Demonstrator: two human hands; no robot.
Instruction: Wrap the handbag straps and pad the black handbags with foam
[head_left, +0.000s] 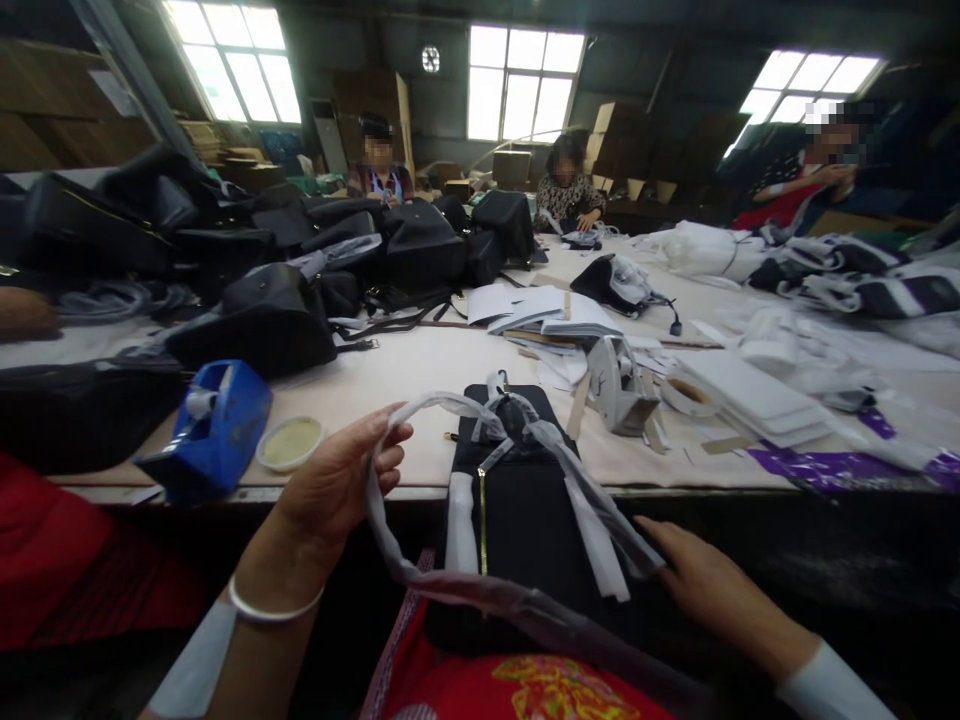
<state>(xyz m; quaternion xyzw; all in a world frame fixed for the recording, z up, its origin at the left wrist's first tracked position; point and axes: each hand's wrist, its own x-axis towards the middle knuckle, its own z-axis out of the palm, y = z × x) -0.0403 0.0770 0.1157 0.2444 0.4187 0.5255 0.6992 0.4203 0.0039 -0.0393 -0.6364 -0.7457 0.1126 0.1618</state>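
1. Black bag [529, 525]: tilted over the desk [405, 370] edge, lower end by the lap.
2. Left hand [346, 470]: I have its grip curled around the wrapped strap [461, 584].
3. Right hand [705, 578]: beside another wrapped length [604, 508]; can't tell whether that grip is pinching it.
4. My progress call: straps wrapped, white strips [460, 525] along the bag; unfinished: strap loops loose, not laid flat.

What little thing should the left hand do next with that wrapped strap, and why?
Maybe the left hand should ease the wrapped strap aside: it holds a loop out to the left, but lower down the strap crosses in front of the black bag.
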